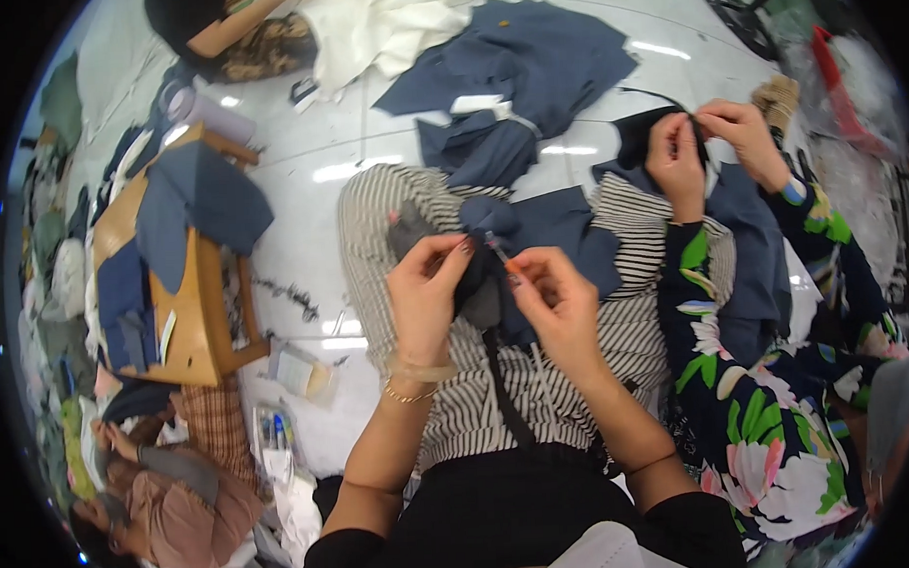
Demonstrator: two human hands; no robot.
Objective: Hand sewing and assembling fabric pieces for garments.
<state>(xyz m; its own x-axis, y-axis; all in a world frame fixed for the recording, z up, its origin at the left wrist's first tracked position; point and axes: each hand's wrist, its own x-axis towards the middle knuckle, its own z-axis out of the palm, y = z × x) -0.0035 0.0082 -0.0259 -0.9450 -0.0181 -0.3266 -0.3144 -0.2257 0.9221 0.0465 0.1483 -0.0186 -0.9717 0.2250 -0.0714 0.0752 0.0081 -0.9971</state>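
Note:
My left hand [425, 290] pinches the edge of a dark grey cloth piece [480, 305] between thumb and fingertips, above my lap. Between the fingers of my right hand [560, 302] is a small seam ripper [504, 254] with an orange handle, its thin tip pointing up and left, close to the held cloth. Whether the tip touches the cloth, I cannot tell. Blue-grey cloth [568, 230] lies over my striped trousers [377, 212], and a black strip [508, 392] hangs down between my forearms.
At my right, a co-worker in a floral sleeve [696, 306] handles black cloth [644, 132]. Ahead lie blue-grey cloth pieces [507, 57] and white cloth [390, 26] on the tiled floor. To the left stand a wooden stool [201, 338] draped with fabric and a plastic box [302, 374].

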